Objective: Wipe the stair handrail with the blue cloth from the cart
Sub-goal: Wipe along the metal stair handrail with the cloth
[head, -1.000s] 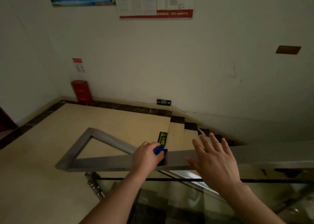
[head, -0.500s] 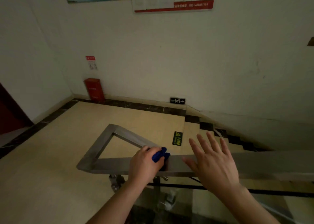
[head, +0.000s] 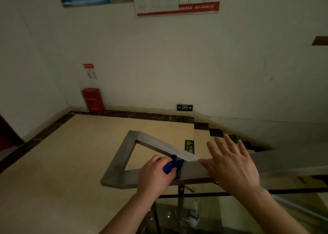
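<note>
A flat grey metal stair handrail (head: 120,160) bends into a triangle at the landing and runs off to the right. My left hand (head: 154,174) grips a bunched blue cloth (head: 171,165) and holds it on the near rail, close to where the two rails meet. My right hand (head: 232,164) is spread flat with straight fingers, just right of the cloth, over the rail's top. Whether its palm touches the rail is hard to tell.
A glass panel (head: 204,214) with metal fittings hangs under the rail. Beyond lie a beige landing floor (head: 74,154) and steps going down to the right. A red box (head: 93,99) stands against the far wall, and an exit sign (head: 184,107) is low on it.
The view has shifted so the rail's triangle sits more to the right and closer. My left hand with the cloth stays near the rails' junction. My right hand stays spread beside it.
</note>
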